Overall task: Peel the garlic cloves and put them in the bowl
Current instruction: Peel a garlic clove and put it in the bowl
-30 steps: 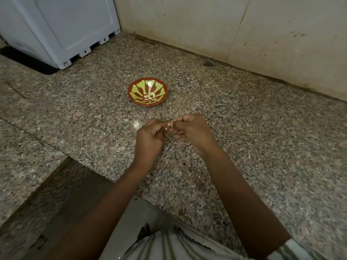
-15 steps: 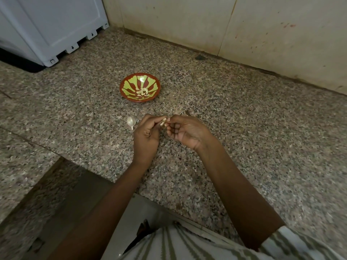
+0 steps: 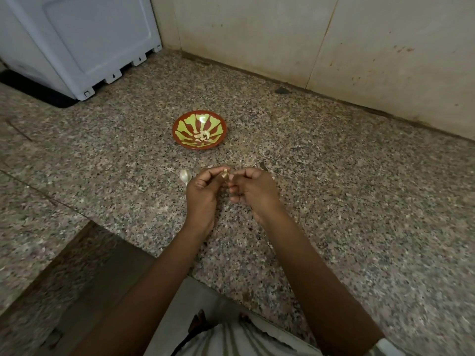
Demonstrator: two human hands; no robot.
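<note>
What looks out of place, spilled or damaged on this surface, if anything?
Nothing is spilled or broken. The bowl sits upright with the peeled cloves inside. Only a pale garlic piece lies loose on the granite surface beside the left hand, and a dark stain marks it near the wall.

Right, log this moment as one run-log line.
peeling | left hand: pinches garlic clove | right hand: curled beside it | bowl: peeled cloves inside

We wear a pale garment (image 3: 239,340) with thin olive-green stripes, a matching short sleeve (image 3: 385,348) showing at our right upper arm, while our left forearm (image 3: 167,273) and right forearm (image 3: 305,265) are bare to the wrists.
</note>
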